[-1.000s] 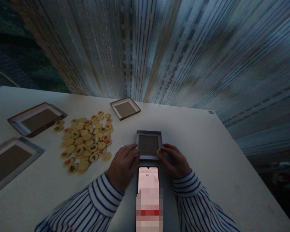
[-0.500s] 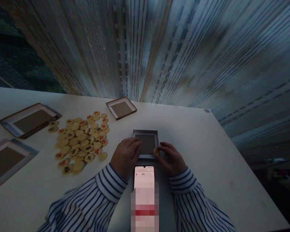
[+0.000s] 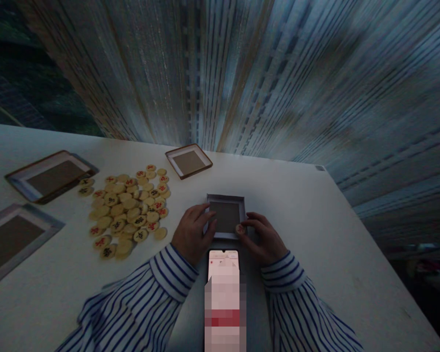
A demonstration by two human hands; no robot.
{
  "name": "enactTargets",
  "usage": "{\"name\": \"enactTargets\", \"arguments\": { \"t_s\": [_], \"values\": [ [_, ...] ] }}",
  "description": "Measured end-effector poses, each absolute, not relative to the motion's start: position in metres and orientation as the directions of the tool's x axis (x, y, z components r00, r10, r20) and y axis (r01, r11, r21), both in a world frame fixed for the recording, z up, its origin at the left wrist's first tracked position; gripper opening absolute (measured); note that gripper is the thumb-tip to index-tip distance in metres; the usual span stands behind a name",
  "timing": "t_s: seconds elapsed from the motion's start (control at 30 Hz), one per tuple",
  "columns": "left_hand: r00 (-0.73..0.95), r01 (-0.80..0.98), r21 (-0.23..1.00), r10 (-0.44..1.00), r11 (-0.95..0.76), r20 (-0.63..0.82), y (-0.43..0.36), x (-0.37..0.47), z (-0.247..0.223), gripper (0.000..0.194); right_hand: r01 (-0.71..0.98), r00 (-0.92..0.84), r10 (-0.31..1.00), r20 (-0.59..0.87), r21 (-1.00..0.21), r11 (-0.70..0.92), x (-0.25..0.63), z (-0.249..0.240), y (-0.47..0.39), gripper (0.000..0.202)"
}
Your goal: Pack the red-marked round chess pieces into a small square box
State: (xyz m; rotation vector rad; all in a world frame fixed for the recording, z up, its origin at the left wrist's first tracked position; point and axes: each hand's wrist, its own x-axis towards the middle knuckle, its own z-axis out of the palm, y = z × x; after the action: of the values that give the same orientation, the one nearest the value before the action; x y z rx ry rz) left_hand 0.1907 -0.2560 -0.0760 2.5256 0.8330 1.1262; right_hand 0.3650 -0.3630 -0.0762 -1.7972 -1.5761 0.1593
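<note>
A small shallow box [image 3: 225, 197] with pale walls and a grey-brown bottom lies before me. My left hand [image 3: 193, 231] grips its left wall, fingers over the rim and thumb near the front left corner. At the box's front right corner, my right hand [image 3: 266, 238] pinches a Chinese chess piece [image 3: 240, 229] between thumb and fingers. That piece is round, wooden and marked in red. Left of the box spreads a heap of similar pieces [image 3: 124, 208], some with red characters, some black, others plain side up.
A phone [image 3: 223, 264] with its screen lit lies just in front of the box. Another shallow box [image 3: 176, 171] stands at the back, and two larger ones [image 3: 40, 199] [image 3: 53, 215] are on the left. A striped curtain [image 3: 220, 73] hangs behind the white table [image 3: 297, 195].
The whole view has shifted slightly, moving things a little to the right. The piece in my right hand now shows its red-marked face more fully. Both hands stay at the box.
</note>
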Motion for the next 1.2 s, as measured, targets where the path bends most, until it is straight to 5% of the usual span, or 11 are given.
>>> {"name": "enactTargets", "arguments": {
  "t_s": [0.3, 0.97, 1.2],
  "values": [
    [0.538, 0.424, 0.434, 0.606, -0.795, 0.586, -0.255, 0.19, -0.077, 0.02, 0.909, 0.172, 0.945, 0.278, -0.414, -0.044, 0.369, -0.066, -0.36, 0.019],
    [0.545, 0.411, 0.447, 0.607, -0.794, 0.578, -0.254, 0.188, -0.078, 0.021, 0.9, 0.109, 0.963, 0.245, -0.437, 0.009, 0.377, -0.065, -0.364, 0.029],
    [0.559, 0.423, 0.425, 0.6, -0.8, 0.572, -0.252, 0.186, -0.079, 0.021, 0.943, -0.024, 0.984, 0.179, -0.323, 0.081, 0.383, -0.069, -0.368, 0.044]
  ]
}}
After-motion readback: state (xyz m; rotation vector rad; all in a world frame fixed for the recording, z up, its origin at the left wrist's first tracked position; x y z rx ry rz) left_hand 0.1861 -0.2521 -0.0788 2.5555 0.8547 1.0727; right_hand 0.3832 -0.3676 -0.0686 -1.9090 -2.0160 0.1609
